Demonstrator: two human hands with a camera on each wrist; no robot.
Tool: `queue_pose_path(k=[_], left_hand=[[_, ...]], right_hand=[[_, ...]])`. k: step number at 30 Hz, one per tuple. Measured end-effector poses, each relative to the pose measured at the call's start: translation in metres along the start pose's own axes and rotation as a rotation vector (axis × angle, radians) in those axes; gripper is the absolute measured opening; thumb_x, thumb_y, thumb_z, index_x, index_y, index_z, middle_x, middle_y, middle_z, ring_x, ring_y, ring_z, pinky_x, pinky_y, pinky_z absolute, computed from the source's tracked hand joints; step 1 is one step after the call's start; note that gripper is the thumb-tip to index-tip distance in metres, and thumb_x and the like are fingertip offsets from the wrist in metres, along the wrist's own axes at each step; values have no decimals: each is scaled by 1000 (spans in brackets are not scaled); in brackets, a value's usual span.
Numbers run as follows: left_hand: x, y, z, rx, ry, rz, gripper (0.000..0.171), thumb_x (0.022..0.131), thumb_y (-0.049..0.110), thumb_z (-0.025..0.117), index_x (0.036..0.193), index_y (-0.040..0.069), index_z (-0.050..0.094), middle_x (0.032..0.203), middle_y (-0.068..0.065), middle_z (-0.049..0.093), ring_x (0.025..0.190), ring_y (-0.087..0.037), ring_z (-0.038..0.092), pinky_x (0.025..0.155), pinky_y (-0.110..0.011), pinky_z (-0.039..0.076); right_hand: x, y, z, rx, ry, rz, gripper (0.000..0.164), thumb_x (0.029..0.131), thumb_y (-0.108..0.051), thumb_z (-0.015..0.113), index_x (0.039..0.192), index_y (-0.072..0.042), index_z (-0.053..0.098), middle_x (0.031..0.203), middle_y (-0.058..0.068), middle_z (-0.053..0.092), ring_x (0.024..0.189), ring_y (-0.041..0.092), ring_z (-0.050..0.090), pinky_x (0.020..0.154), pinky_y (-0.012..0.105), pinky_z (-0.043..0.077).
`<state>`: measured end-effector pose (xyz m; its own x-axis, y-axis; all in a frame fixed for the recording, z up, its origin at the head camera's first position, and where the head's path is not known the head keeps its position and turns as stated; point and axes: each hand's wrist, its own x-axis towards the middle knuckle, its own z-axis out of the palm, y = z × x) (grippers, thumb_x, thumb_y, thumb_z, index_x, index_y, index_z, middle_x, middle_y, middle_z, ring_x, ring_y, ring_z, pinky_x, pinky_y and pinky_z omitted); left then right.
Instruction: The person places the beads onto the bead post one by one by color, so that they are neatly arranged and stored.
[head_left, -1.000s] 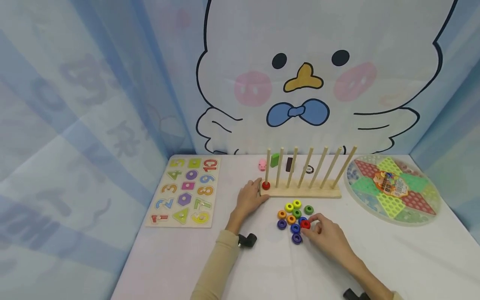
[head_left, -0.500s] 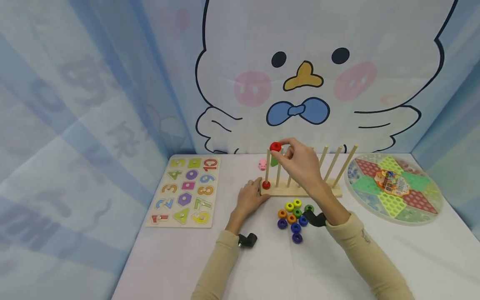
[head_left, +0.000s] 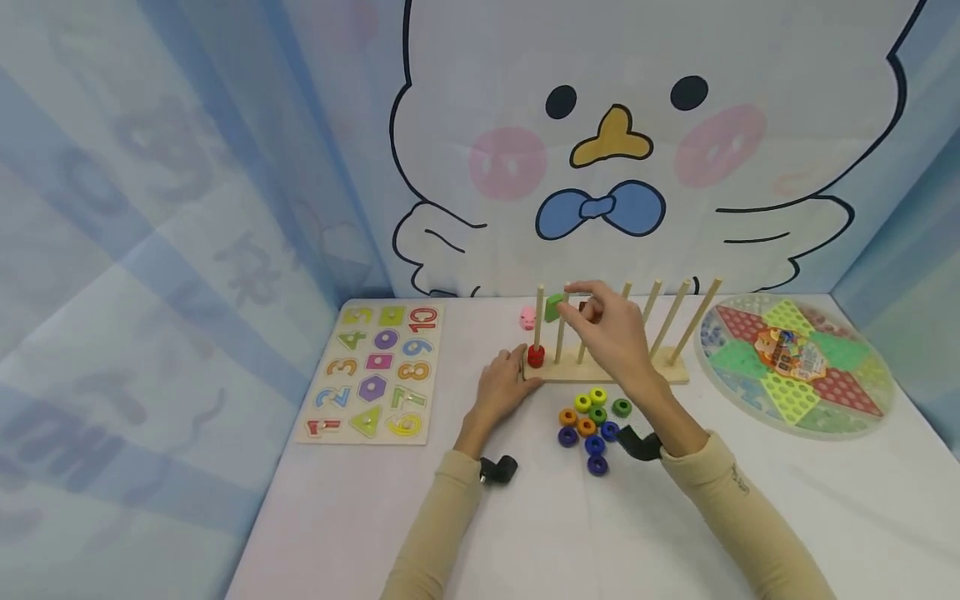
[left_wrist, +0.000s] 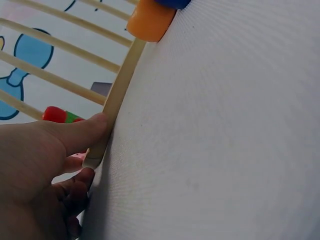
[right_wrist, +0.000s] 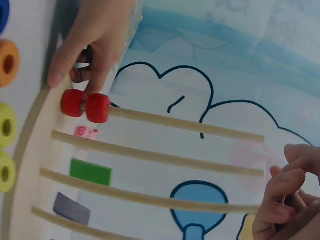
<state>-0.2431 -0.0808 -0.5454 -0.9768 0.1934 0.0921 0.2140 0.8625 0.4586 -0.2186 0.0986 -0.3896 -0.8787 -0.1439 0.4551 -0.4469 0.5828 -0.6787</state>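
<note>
A wooden peg stand (head_left: 606, 375) with a row of upright pegs stands on the table. My left hand (head_left: 501, 385) grips its left end, thumb (left_wrist: 92, 131) against the front edge of the base. On the leftmost peg are two red rings (head_left: 536, 356); in the right wrist view the upper red ring (right_wrist: 97, 108) sits a small gap above the lower red ring (right_wrist: 72, 103). My right hand (head_left: 611, 329) is raised by the peg tops, thumb and forefinger apart with nothing between them. In front of the stand lie several loose rings: yellow, green, orange, blue and purple (head_left: 567, 437).
Behind the pegs are a pink pig figure (head_left: 528, 318), a green block (head_left: 553, 307) and a dark block (right_wrist: 71, 209). A number and shape puzzle board (head_left: 372, 375) lies at the left. A round star-patterned game board (head_left: 795, 367) lies at the right.
My right hand carried a red ring up from the loose rings to the leftmost peg's top and let it go. The ring has slid down the peg. My left hand has stayed on the stand.
</note>
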Motion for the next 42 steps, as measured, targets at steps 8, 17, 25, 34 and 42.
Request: queue_pose_path(k=[8,17,25,34,42], left_hand=[[0,1,-1,-13,-10,-32,73,83,48,69,141,11,45,88,0,50,74,-14,44,64,-27,35],[2,3,3,8,-10,-9,72,84,49,68,141,12,45,88,1,51,75,-14,45,66,-28,37],[1,5,0,6,-10,-4,72,84,49,67,141,11,46,91,-1,53,74,-13,45,64,-27,36],[-1,0,-1,-8,-20,-13,73,84,49,67,142,12,44,86,2,48,74,-13,43,63,-26,33],[2,0,-1,1,-16,5,73,85,51,65,142,10,44,87,0,49,74,-14,43,61,-25,33]], right_hand=[[-55,74,-15,2,-303,386,28,90,-20,63,113,-3,61,53,-1,39,45,11,32,43,26,28],[-100,123,-12,-121,-435,447,43,81,-20,73,116,-2,56,53,-2,44,46,12,38,46,28,31],[-79,78,-23,-255,-234,291,44,85,-36,70,114,-4,60,60,-1,52,47,15,42,44,29,32],[-3,-4,-29,-169,66,27,42,86,-36,69,116,-7,64,53,-2,48,44,17,40,42,30,27],[30,-9,-15,-233,-52,62,42,87,-34,69,119,-7,63,56,0,56,43,17,46,43,33,32]])
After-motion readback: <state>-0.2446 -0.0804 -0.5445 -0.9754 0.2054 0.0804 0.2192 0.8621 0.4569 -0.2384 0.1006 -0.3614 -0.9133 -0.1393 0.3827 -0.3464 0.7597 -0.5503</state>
